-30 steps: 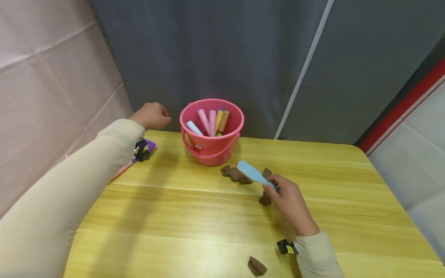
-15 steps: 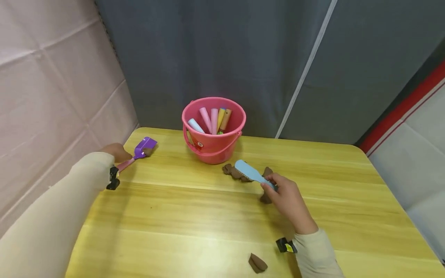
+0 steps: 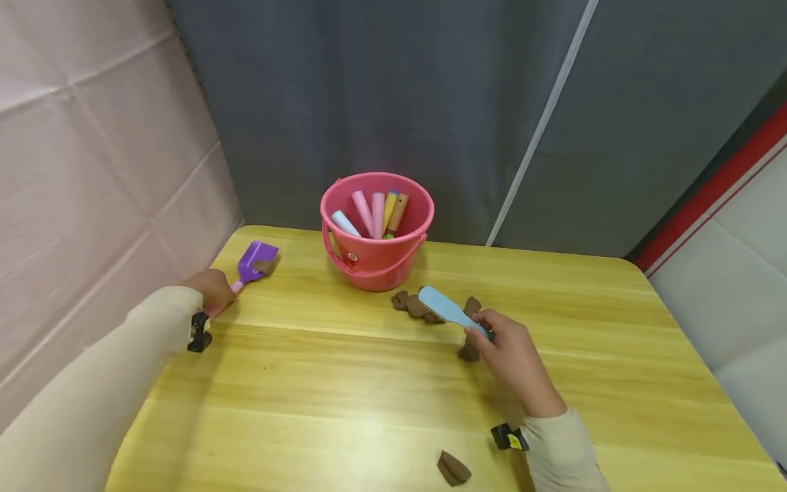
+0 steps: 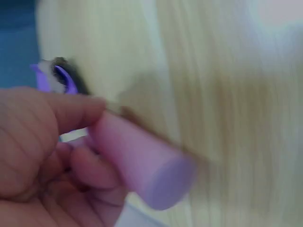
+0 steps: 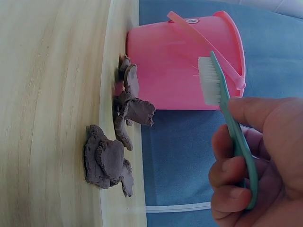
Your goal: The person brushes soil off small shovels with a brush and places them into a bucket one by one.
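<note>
My left hand (image 3: 212,290) grips the pink handle (image 4: 142,158) of a toy shovel with a purple scoop (image 3: 252,260). A brown lump (image 3: 264,266) lies in the scoop, at the table's far left. My right hand (image 3: 510,352) holds a light blue brush (image 3: 444,305) by its handle. White bristles (image 5: 209,80) show on the brush in the right wrist view, apart from the brown clay-like pieces (image 5: 111,158). More such pieces (image 3: 418,306) lie beneath and behind the brush in the head view.
A pink bucket (image 3: 376,263) stands at the table's back edge, with several pink, white, yellow and brown handles (image 3: 378,212) upright in it. One loose brown piece (image 3: 453,468) lies near the front of the wooden table (image 3: 332,383). A grey curtain (image 3: 369,82) hangs behind.
My left hand has come from beside the bucket, moving left and toward me, to the shovel and now grips its handle. The right hand with the brush has barely moved.
</note>
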A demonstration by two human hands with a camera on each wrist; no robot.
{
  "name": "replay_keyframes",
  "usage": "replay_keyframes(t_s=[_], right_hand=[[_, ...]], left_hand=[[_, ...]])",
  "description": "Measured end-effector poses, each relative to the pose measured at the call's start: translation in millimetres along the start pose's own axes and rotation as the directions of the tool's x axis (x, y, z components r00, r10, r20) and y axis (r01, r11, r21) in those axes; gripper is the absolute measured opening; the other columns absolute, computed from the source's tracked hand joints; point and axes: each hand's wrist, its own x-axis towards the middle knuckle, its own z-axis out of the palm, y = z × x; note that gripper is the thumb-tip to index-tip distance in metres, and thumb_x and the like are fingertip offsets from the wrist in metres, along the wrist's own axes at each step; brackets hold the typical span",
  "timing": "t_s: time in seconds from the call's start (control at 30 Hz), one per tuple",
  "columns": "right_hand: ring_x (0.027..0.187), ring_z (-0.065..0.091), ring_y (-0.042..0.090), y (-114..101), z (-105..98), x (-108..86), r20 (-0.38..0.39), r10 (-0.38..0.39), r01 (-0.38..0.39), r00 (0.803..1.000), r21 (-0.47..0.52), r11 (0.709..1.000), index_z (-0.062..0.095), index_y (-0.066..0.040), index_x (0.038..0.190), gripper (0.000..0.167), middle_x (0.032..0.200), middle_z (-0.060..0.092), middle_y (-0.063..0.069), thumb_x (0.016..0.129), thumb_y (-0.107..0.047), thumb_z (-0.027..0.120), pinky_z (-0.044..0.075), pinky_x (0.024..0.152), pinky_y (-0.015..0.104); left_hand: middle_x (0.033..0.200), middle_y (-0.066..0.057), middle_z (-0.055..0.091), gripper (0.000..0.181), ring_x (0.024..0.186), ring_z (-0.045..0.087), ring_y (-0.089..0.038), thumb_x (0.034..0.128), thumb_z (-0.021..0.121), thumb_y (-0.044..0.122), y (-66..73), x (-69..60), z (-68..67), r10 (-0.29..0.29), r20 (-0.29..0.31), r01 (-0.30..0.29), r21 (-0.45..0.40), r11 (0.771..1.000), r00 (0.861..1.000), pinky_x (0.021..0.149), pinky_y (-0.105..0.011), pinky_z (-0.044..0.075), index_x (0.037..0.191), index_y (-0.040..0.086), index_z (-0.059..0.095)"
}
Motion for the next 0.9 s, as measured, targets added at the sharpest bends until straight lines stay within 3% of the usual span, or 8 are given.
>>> replay_keyframes(t_s=[0.07, 0.17, 0.3, 0.43, 0.53, 0.67, 0.9], right_hand=[[0.061, 0.045, 0.014, 1, 0, -0.5, 0.000, 0.004, -0.004, 1.000, 0.000, 1.000, 0.066, -0.005, 0.108, 0.017, 0.082, 0.061, 0.002, 0.096, -0.017, 0.068, 0.038, 0.052, 0.027], [0.061, 0.046, 0.015, 1, -1, -0.7, 0.007, 0.007, -0.007, 1.000, 0.007, 1.000, 0.066, -0.005, 0.109, 0.018, 0.083, 0.062, 0.002, 0.096, -0.017, 0.067, 0.038, 0.052, 0.027], [0.061, 0.046, 0.015, 0, -2, -0.7, 0.011, -0.005, 0.004, 1.000, 0.011, 1.000, 0.066, -0.004, 0.111, 0.020, 0.084, 0.062, 0.002, 0.096, -0.017, 0.067, 0.039, 0.052, 0.027], [0.058, 0.044, 0.014, -3, -3, -0.6, -0.002, -0.039, 0.039, 0.999, 0.013, 0.999, 0.065, -0.006, 0.108, 0.016, 0.081, 0.059, 0.002, 0.096, -0.016, 0.068, 0.037, 0.050, 0.026], [0.057, 0.044, 0.012, -6, -1, -1.0, 0.005, -0.084, 0.084, 0.996, 0.022, 0.996, 0.066, -0.008, 0.106, 0.014, 0.079, 0.058, 0.000, 0.095, -0.017, 0.068, 0.039, 0.050, 0.026], [0.062, 0.047, 0.011, -12, 3, -3.3, 0.025, -0.175, 0.175, 0.984, 0.005, 0.985, 0.067, -0.009, 0.104, 0.013, 0.078, 0.057, -0.005, 0.095, -0.018, 0.070, 0.043, 0.056, 0.027], [0.064, 0.045, 0.009, -18, 11, -7.5, 0.073, -0.276, 0.281, 0.959, -0.078, 0.957, 0.067, -0.013, 0.097, 0.011, 0.075, 0.050, -0.010, 0.091, -0.018, 0.075, 0.040, 0.059, 0.026]], left_hand=[[0.070, -0.006, 0.053, 0.022, 0.058, 0.050, -0.014, 0.0891, 0.057, 0.019, 11.5, -6.8, 1.7, 0.010, 0.065, -0.003, -0.113, 0.994, 0.998, 0.054, -0.024, 0.041, 0.076, 0.002, 0.055], [0.073, -0.005, 0.054, 0.021, 0.061, 0.051, -0.012, 0.0923, 0.059, 0.017, 28.5, -23.9, 13.0, 0.052, 0.108, -0.020, -0.285, 0.958, 0.993, 0.057, -0.025, 0.043, 0.088, -0.003, 0.058], [0.083, -0.008, 0.058, 0.023, 0.069, 0.056, -0.018, 0.0949, 0.061, 0.016, 53.8, -52.6, 42.1, 0.158, 0.038, -0.128, -0.416, 0.900, 0.987, 0.062, -0.032, 0.049, 0.101, -0.007, 0.058], [0.084, -0.010, 0.060, 0.021, 0.069, 0.058, -0.021, 0.0947, 0.063, 0.016, 96.1, -76.3, 72.7, 0.231, -0.033, -0.216, -0.509, 0.834, 0.972, 0.060, -0.036, 0.053, 0.101, -0.003, 0.059], [0.082, -0.008, 0.060, 0.019, 0.066, 0.059, -0.020, 0.0938, 0.066, 0.017, 132.2, -88.7, 91.8, 0.264, -0.057, -0.253, -0.529, 0.810, 0.963, 0.058, -0.036, 0.053, 0.098, 0.000, 0.060], [0.078, -0.007, 0.059, 0.017, 0.062, 0.059, -0.019, 0.0938, 0.066, 0.017, 173.5, -95.2, 112.7, 0.311, -0.059, -0.293, -0.539, 0.790, 0.948, 0.052, -0.034, 0.053, 0.095, 0.002, 0.059], [0.074, -0.006, 0.059, 0.020, 0.057, 0.059, -0.016, 0.0941, 0.067, 0.020, 221.9, -89.1, 131.8, 0.347, -0.073, -0.327, -0.557, 0.763, 0.935, 0.047, -0.031, 0.052, 0.092, 0.003, 0.057]])
